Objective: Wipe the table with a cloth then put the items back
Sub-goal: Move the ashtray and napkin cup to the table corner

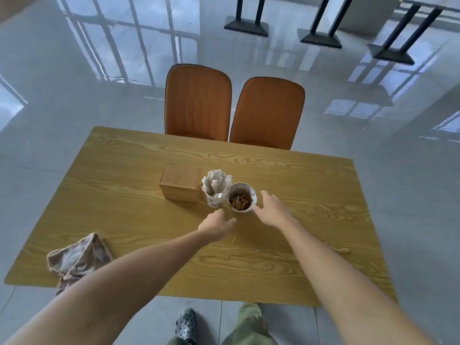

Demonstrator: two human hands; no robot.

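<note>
Head view: my left hand [216, 224] and right hand [270, 207], both loose and empty, flank the cups [240, 197] mid-table [311, 195]; the cloth [77, 257] lies at my near-left. Judged step: clearing or replacing items; next, grasp a cup.

Soft daylight lit the scene evenly, window reflections glared on the glossy floor [129, 53], and wide-angle distortion bent the edges.

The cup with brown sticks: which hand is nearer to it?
Right. The right hand touches the cup with brown sticks at its right side; the left hand is just short of it, below-left.
</note>
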